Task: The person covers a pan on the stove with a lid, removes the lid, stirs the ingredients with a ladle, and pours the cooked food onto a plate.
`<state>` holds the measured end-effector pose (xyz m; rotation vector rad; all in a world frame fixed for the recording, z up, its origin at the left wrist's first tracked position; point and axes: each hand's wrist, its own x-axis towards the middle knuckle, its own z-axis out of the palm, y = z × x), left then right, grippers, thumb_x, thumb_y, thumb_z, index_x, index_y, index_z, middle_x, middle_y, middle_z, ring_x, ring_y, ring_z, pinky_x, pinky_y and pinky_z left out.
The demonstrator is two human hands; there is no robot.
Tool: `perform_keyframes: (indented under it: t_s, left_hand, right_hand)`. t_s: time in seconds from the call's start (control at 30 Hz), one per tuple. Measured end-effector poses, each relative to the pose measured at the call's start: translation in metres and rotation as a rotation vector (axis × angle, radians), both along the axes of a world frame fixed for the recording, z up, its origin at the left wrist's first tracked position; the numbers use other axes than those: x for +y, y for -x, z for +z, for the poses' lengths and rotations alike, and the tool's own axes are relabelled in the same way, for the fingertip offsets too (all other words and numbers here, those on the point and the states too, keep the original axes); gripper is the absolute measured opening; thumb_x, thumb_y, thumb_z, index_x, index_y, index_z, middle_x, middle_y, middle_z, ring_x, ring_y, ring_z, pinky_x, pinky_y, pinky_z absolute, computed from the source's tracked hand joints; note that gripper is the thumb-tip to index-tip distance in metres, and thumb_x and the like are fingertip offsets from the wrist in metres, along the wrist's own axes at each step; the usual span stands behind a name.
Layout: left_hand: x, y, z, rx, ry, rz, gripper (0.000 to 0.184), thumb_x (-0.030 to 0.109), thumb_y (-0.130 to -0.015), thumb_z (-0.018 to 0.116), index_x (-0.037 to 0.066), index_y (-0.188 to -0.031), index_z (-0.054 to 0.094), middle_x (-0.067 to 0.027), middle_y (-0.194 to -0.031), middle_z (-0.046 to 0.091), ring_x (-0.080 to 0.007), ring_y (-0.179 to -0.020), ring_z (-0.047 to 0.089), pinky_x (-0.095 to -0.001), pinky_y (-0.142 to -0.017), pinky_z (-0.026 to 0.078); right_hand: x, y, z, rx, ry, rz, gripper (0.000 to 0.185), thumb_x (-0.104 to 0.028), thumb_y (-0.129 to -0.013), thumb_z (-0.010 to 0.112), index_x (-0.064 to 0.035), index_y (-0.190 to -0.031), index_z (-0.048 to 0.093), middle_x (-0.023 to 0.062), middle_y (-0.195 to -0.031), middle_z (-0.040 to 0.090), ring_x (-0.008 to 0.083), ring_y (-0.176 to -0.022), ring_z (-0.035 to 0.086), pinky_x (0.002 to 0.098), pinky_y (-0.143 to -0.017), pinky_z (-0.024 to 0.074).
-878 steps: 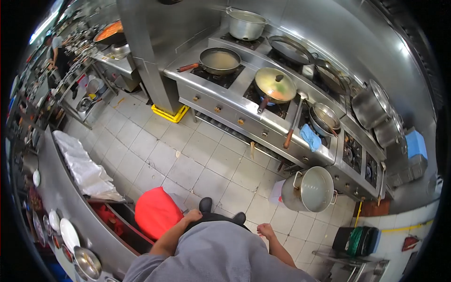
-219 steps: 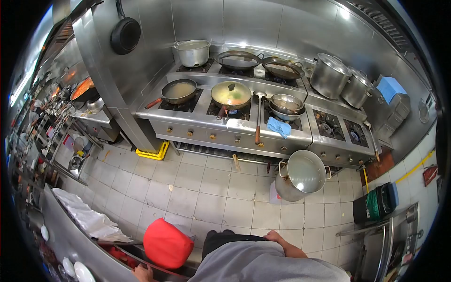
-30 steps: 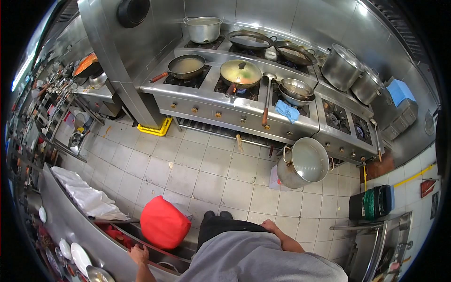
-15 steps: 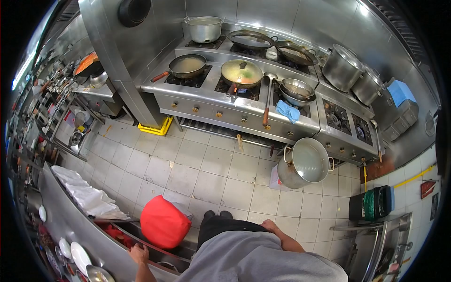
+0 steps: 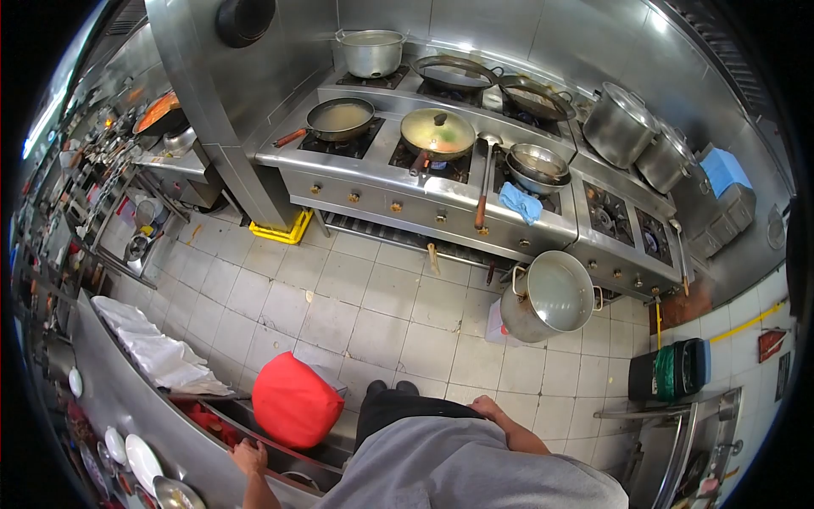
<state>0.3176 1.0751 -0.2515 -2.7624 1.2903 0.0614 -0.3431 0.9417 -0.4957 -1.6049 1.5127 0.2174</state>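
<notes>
My left hand (image 5: 249, 456) rests on the edge of the steel counter (image 5: 191, 428) at the lower left, its fingers bent over the rim; whether they grip anything is too small to tell. Just right of it stands a bin-like object with a bright red cover (image 5: 297, 401). My right hand (image 5: 486, 407) hangs beside my dark trousers, fingers curled, and what it holds, if anything, is hidden. Across the floor, a lidded pan (image 5: 437, 133) with food inside sits on the stove (image 5: 373, 197), beside an open pan (image 5: 340, 119) of cloudy liquid.
A large pot of liquid (image 5: 555, 293) stands in front of the stove. White cloth (image 5: 157, 348) lies along the left counter, near white plates (image 5: 144, 462). A black bin (image 5: 666, 371) with a green liner is at the right. A ladle (image 5: 485, 182) and blue cloth (image 5: 520, 203) lie on the stove.
Over the last second the hands have hardly moved. Compared with several seconds ago, the view has tilted and shifted, and my left hand shows more fully at the counter edge.
</notes>
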Motion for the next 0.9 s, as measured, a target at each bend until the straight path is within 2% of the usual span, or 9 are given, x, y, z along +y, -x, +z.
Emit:
perform_keyframes:
  t_s: [0.2, 0.27, 0.6, 0.67, 0.73, 0.77, 0.83, 0.87, 0.9]
  left_hand:
    - [-0.001, 0.001, 0.000, 0.008, -0.032, 0.036, 0.023, 0.030, -0.072, 0.064, 0.008, -0.067, 0.062, -0.0102, -0.069, 0.064, -0.0285, -0.080, 0.059, -0.0406, -0.087, 0.036]
    - [-0.001, -0.002, -0.001, 0.016, -0.041, 0.042, 0.023, 0.030, -0.072, 0.064, 0.008, -0.066, 0.062, -0.0104, -0.069, 0.064, -0.0285, -0.081, 0.059, -0.0405, -0.087, 0.036]
    - [-0.008, 0.008, 0.011, -0.001, -0.184, -0.017, 0.033, 0.036, -0.077, 0.058, 0.004, -0.083, 0.065, -0.0158, -0.080, 0.066, -0.0334, -0.080, 0.061, -0.0444, -0.089, 0.037]
    - [-0.019, 0.008, -0.020, 0.116, -0.163, 0.134, 0.032, 0.036, -0.077, 0.061, 0.005, -0.085, 0.064, -0.0119, -0.083, 0.067, -0.0320, -0.085, 0.062, -0.0496, -0.083, 0.040]
    - [-0.027, 0.009, -0.108, 0.354, 0.081, 0.410, 0.042, 0.041, -0.078, 0.062, 0.002, -0.090, 0.065, -0.0114, -0.080, 0.067, -0.0270, -0.077, 0.064, -0.0460, -0.071, 0.046]
    - [-0.033, 0.024, -0.136, 0.886, 0.130, 0.516, 0.050, 0.045, -0.079, 0.062, -0.003, -0.094, 0.064, -0.0123, -0.078, 0.064, -0.0180, -0.072, 0.061, -0.0379, -0.064, 0.048]
    - [-0.065, 0.108, -0.146, 1.056, 0.017, 0.543, 0.051, 0.043, -0.086, 0.056, -0.003, -0.108, 0.060, -0.0141, -0.088, 0.063, -0.0190, -0.076, 0.059, -0.0343, -0.064, 0.048]
    - [-0.048, 0.107, -0.239, 0.939, 0.038, -0.283, 0.054, 0.043, -0.089, 0.054, -0.003, -0.116, 0.055, -0.0125, -0.091, 0.063, -0.0232, -0.078, 0.061, -0.0348, -0.065, 0.048]
    - [-0.059, 0.135, -0.231, 1.066, 0.063, -0.129, 0.053, 0.039, -0.088, 0.056, -0.003, -0.119, 0.052, -0.0125, -0.093, 0.063, -0.0228, -0.080, 0.062, -0.0355, -0.065, 0.049]
  right_hand:
    - [-0.013, -0.026, 0.082, 0.045, -0.170, -0.254, 0.042, -0.040, -0.081, 0.056, 0.0004, -0.076, 0.067, 0.0192, -0.073, 0.065, 0.0301, -0.069, 0.064, 0.0395, -0.064, 0.0505]
    - [-0.005, -0.015, 0.043, -0.014, -0.118, -0.236, 0.041, -0.039, -0.080, 0.058, 0.0004, -0.076, 0.068, 0.0194, -0.071, 0.064, 0.0291, -0.068, 0.064, 0.0395, -0.063, 0.0501]
    - [-0.018, -0.031, 0.085, -0.014, -0.221, -0.306, 0.038, -0.034, -0.075, 0.061, 0.0029, -0.076, 0.067, 0.0164, -0.066, 0.064, 0.0242, -0.058, 0.062, 0.0378, -0.055, 0.0489]
    - [-0.023, -0.031, 0.072, -0.044, -0.212, -0.305, 0.037, -0.034, -0.075, 0.061, 0.0033, -0.075, 0.066, 0.0133, -0.060, 0.062, 0.0217, -0.050, 0.059, 0.0350, -0.049, 0.0475]
    - [-0.032, -0.033, 0.070, -0.036, -0.218, -0.266, 0.036, -0.033, -0.076, 0.061, 0.0021, -0.071, 0.065, 0.0116, -0.057, 0.059, 0.0197, -0.047, 0.056, 0.0332, -0.046, 0.0464]
    - [-0.034, -0.033, 0.068, -0.051, -0.208, -0.291, 0.036, -0.034, -0.076, 0.060, 0.0014, -0.070, 0.065, 0.0104, -0.055, 0.057, 0.0192, -0.045, 0.055, 0.0330, -0.045, 0.0460]
    - [-0.041, -0.033, 0.071, -0.049, -0.218, -0.266, 0.036, -0.034, -0.076, 0.060, 0.0010, -0.070, 0.065, 0.0102, -0.055, 0.057, 0.0192, -0.046, 0.055, 0.0331, -0.045, 0.0459]
    - [-0.047, -0.035, 0.076, -0.046, -0.217, -0.247, 0.036, -0.034, -0.076, 0.060, 0.0007, -0.070, 0.065, 0.0100, -0.054, 0.057, 0.0191, -0.046, 0.056, 0.0332, -0.045, 0.0457]
    - [-0.050, -0.037, 0.079, -0.053, -0.227, -0.247, 0.036, -0.035, -0.077, 0.060, 0.0000, -0.070, 0.065, 0.0099, -0.054, 0.056, 0.0188, -0.046, 0.056, 0.0332, -0.045, 0.0460]
